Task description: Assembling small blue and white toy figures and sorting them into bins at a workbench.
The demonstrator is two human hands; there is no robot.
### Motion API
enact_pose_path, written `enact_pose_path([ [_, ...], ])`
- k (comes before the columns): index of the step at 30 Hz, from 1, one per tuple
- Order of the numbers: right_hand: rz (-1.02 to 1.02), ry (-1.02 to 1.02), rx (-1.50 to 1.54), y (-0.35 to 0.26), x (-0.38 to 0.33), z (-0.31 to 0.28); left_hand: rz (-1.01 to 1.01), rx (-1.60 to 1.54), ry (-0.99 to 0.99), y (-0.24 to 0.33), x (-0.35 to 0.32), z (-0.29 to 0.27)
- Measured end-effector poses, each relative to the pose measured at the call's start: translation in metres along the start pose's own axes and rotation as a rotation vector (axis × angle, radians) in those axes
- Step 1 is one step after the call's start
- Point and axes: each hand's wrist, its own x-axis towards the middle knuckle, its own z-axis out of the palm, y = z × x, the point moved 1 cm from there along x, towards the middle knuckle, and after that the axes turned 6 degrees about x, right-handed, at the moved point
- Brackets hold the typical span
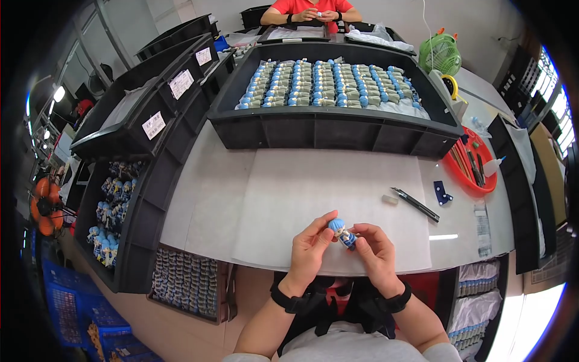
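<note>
Nearest our lap, below the table edge on the left, we see an open box (188, 283) packed with rows of small bluish figures, and beside it a black crate (120, 241) holding more blue-capped figures. On the lower right, a shelf (479, 301) carries bagged pieces in white wrapping.

Above our lap we hold a small figure (342, 233) with a blue cap and dark blue body. Our left hand (309, 248) pinches its head end between thumb and fingertips, while our right hand (375, 252) closes its fingers on the body end. Both wrists wear black bands, and the forearms rise from the lower edge.

Under the hands lies a white sheet (319, 205) spread over the pale table (193, 199). To the right rest a black pen (416, 204), a small white eraser-like block (390, 198) and a red tray (476, 163) of tools.

Farther off sits a large black crate (332, 130) filled with neat rows of blue-capped figures. Stacked black bins (151, 96) with white labels stand to the left, a green fan (440, 54) to the right, and across the table another person's hands (316, 14) are at work.
</note>
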Motion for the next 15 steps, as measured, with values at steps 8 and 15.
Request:
enact_pose_path([
  [8, -0.175, 0.077, -0.019, 0.0035, -0.0015, -0.0039, -0.070, 0.038, 0.010, -0.0005, 0.0029, 0.0022],
  [15, -0.179, 0.184, 0.031, 0.0044, -0.0025, -0.0028, -0.078, 0.079, 0.023, 0.0018, 0.0016, 0.0059],
])
